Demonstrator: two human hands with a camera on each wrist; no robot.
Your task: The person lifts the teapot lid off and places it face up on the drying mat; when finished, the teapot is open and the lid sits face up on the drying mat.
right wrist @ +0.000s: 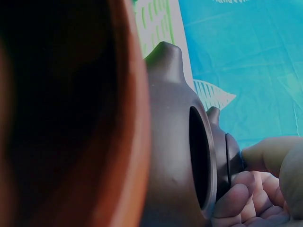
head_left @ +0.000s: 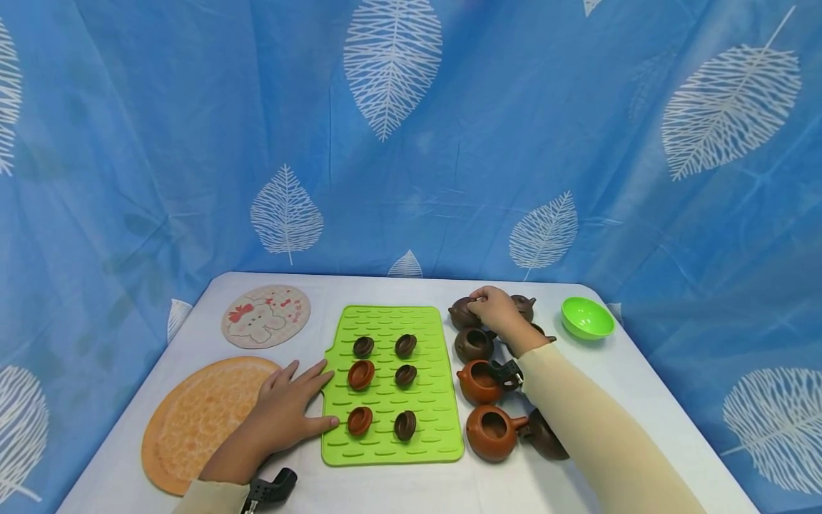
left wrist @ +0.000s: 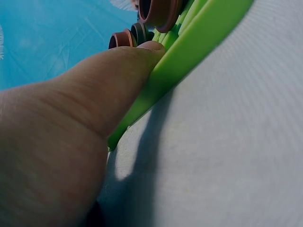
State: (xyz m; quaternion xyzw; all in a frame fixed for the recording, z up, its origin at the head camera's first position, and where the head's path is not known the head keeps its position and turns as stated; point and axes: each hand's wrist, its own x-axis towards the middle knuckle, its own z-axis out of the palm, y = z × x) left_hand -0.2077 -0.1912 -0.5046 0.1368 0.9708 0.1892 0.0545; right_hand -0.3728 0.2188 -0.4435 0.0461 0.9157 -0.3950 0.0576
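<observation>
My right hand [head_left: 501, 314] reaches to the far end of a column of small clay teapots. Thumb and fingers pinch the knob of a dark lid [right wrist: 234, 153], which sits on the mouth of the farthest dark brown teapot [head_left: 459, 314]. Closer to me stands a lidless dark teapot [head_left: 472, 355], then two reddish-brown ones, the nearest [head_left: 491, 454] with its mouth uncovered. Fingers spread, my left hand [head_left: 289, 410] lies at the left edge of a green mat [head_left: 385, 320], its thumb touching the rim. On the mat, several lids, such as a reddish one [head_left: 361, 375], stand in two columns.
More dark teapots, one of them [head_left: 546, 439] partly under my right forearm, form a second column. A green bowl [head_left: 587, 319] stands at the back right. To the left lie a round bread-patterned mat [head_left: 205, 414] and a round cartoon-printed mat [head_left: 266, 316]. Blue leaf-print cloth hangs behind the table.
</observation>
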